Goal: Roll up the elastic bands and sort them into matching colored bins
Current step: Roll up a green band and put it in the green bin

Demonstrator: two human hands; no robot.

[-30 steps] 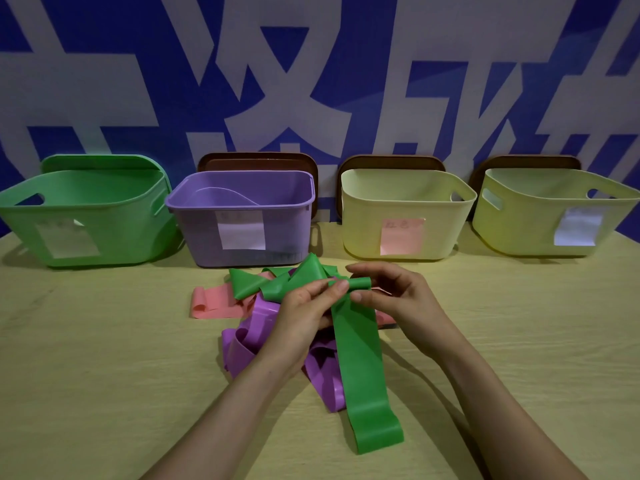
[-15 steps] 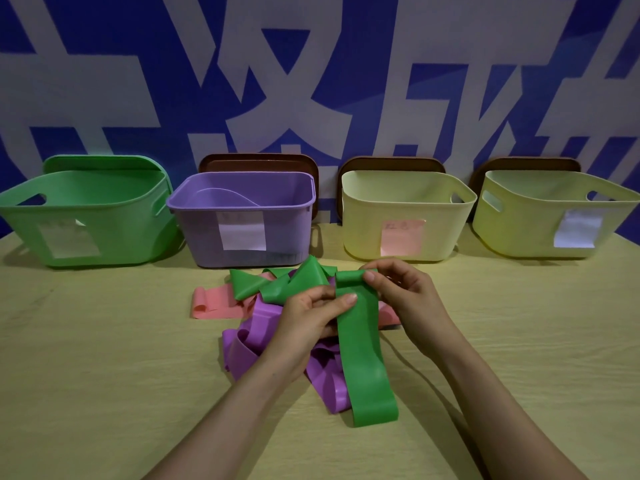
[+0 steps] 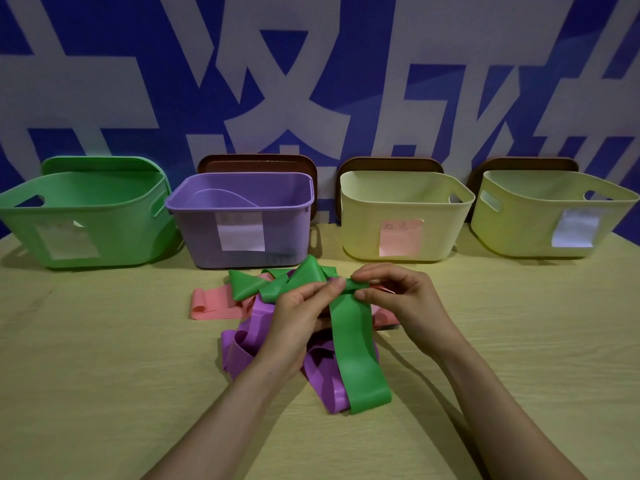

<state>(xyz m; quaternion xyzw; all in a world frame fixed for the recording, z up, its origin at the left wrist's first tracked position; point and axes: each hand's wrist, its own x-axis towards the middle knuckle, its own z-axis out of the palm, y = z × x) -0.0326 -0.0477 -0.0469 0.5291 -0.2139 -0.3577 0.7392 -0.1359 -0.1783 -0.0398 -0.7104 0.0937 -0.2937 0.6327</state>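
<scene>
A green elastic band (image 3: 356, 344) hangs down toward me from a small roll at its far end. My left hand (image 3: 298, 317) and my right hand (image 3: 398, 296) pinch that roll between fingertips, above a heap of bands. A second green band (image 3: 266, 282) lies crumpled behind my left hand. Purple bands (image 3: 242, 344) lie under my left wrist, and pink bands (image 3: 211, 304) spread out to the left. The green bin (image 3: 86, 216) stands at the far left, the purple bin (image 3: 242, 220) beside it.
Two pale yellow bins stand to the right: one with a pink label (image 3: 401, 213), one with a white label (image 3: 550, 213). Brown lids (image 3: 256, 164) lean behind the bins against a blue and white wall. The wooden table (image 3: 104, 358) runs to my front edge.
The free tail of the green band has grown shorter and drawn away from me as my fingers turn the roll at its far end. Both hands stay in about the same place.
</scene>
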